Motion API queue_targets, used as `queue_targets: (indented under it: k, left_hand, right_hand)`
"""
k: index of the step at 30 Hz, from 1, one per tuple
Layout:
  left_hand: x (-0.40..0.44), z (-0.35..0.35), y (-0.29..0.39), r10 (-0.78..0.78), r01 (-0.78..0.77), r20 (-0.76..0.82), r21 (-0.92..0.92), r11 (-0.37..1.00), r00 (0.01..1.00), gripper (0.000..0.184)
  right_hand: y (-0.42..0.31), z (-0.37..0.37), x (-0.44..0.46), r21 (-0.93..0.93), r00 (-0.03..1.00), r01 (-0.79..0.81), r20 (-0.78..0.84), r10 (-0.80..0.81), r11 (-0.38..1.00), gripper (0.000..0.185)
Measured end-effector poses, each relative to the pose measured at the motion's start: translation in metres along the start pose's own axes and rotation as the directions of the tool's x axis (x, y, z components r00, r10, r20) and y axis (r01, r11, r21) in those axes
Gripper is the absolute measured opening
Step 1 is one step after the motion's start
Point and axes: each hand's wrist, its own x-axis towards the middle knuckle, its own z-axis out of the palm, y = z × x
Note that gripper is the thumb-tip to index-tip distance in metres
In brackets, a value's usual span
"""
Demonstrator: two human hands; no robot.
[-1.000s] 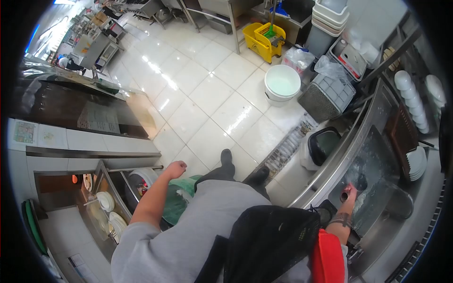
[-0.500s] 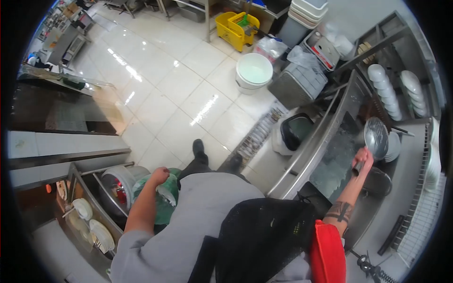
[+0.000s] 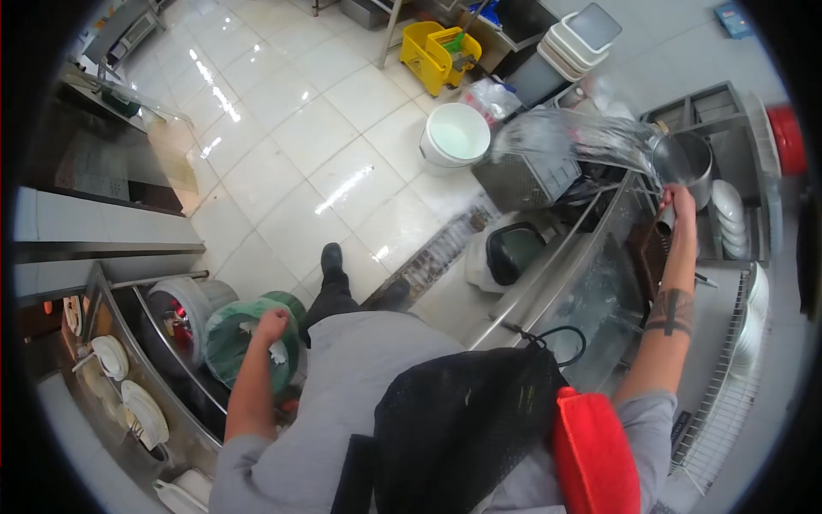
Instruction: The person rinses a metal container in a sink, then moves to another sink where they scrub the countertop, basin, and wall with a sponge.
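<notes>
Where water [image 3: 591, 141] blurs its rim, metal pan [image 3: 670, 161], far right: my right hand [image 3: 679, 202] grips its handle [image 3: 664, 226]. Left hand [image 3: 272, 325], near left: loosely closed by green-lined bin [image 3: 229, 353], contents hidden; I cannot tell.

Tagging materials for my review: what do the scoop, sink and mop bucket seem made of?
Scoop: probably polished metal, from its shiny grey bowl. Sink: likely stainless steel, smooth, with bright streaks along its grey rim. Mop bucket: likely smooth moulded plastic, evenly yellow with rounded edges.
</notes>
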Motion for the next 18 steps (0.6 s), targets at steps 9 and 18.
queue_targets:
  k: [9,18]
  left_hand:
    - [-0.033,-0.014,-0.014,-0.186,0.190,0.047,-0.124,0.974,0.981,0.029]
    - [0.003,-0.025,0.006,-0.112,0.124,0.086,-0.145,0.982,0.990,0.034]
  right_hand:
    - [-0.056,0.051,0.022,-0.752,0.867,0.204,-0.158,-0.472,0.627,0.033]
    - [0.277,-0.099,-0.077,-0.573,0.815,-0.246,-0.559,-0.154,0.782,0.050]
